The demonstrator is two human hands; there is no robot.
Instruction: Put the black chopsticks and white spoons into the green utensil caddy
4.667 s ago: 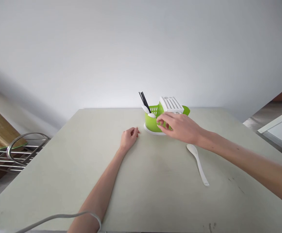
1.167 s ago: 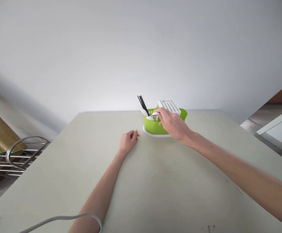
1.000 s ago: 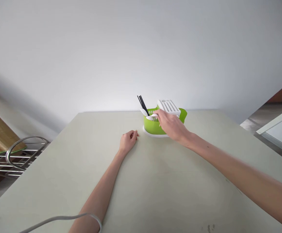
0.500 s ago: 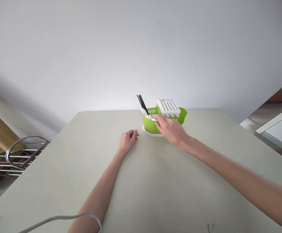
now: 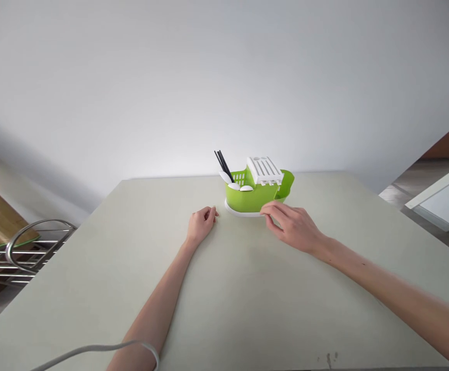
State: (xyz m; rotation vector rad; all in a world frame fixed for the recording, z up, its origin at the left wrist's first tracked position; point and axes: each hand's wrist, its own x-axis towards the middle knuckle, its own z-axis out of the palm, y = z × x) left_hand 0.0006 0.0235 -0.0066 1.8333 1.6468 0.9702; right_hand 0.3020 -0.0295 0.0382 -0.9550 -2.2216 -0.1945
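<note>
On the table [image 5: 243, 288], near the wall, stands a green cutlery holder [image 5: 253, 200] with a white slotted top [image 5: 265, 169] and a white base [image 5: 234, 209]. Several black chopsticks [image 5: 223, 165] lean out of its left compartment. White spoons [image 5: 246, 188] rest there with their bowls over the front rim. My right hand [image 5: 296, 226] is in front of the holder's right half, fingertips at the base edge, fingers bent, thumb apart and nothing visible in it. Loosely curled, my left hand [image 5: 201, 224] lies on the table left of the holder, holding nothing visible.
A grey cable [image 5: 93, 349] crosses over my left forearm. Beyond the table's left edge are a metal rack [image 5: 34, 247] and a wooden board [image 5: 0, 216]. A white panel-like piece [image 5: 444, 196] stands off to the right; the wall [image 5: 224, 87] rises behind.
My right hand has let go of the spoon at the holder's front rim and moved right and down, toward the base. The spoon stays in the holder. My left hand stays put.
</note>
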